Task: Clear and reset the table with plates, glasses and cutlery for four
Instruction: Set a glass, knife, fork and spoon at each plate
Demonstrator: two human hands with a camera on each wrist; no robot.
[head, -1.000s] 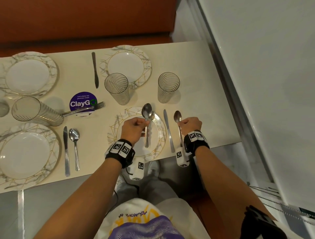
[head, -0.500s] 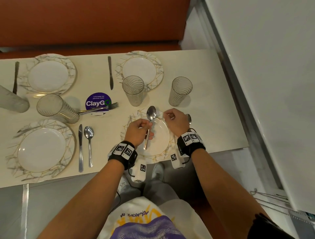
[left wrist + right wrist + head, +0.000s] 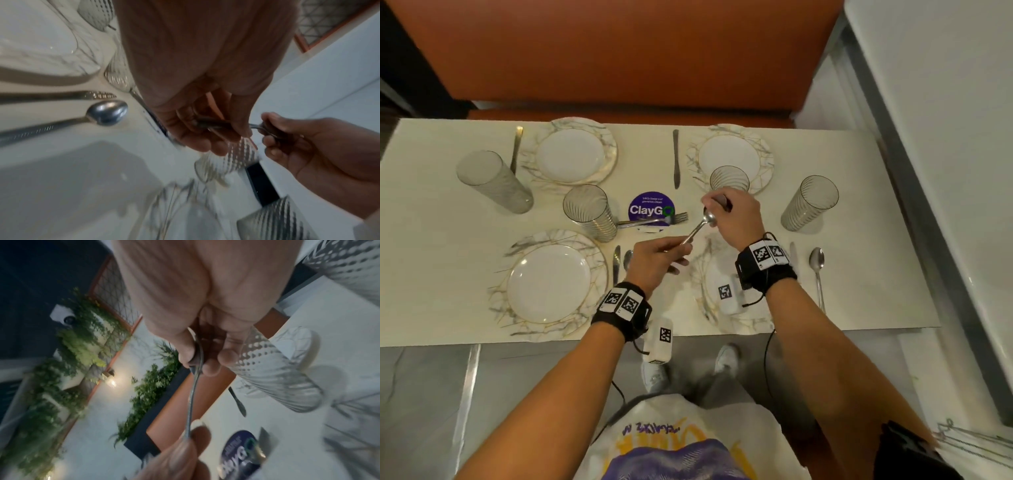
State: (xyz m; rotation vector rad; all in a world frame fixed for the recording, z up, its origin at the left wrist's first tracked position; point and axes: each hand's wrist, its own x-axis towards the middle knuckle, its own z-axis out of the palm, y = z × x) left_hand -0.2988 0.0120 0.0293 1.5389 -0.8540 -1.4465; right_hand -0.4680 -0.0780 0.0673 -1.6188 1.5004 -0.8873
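My left hand holds a metal spoon by its handle above the table, between the two near plates. My right hand pinches the same spoon at its bowl end, just in front of a ribbed glass. In the left wrist view my left hand grips the handle. The right wrist view has my right hand closed on the bowl, with the spoon running down to my left fingers. The near right plate lies under my right wrist. A second spoon lies to its right.
Three more marble-rimmed plates and three glasses stand on the table. Knives and a fork on a purple sticker lie between them. An orange bench runs behind.
My right hand left the second spoon lying right of the near plate and crossed over to pinch the bowl of the spoon in my left hand. Both hands rose toward the table's middle.
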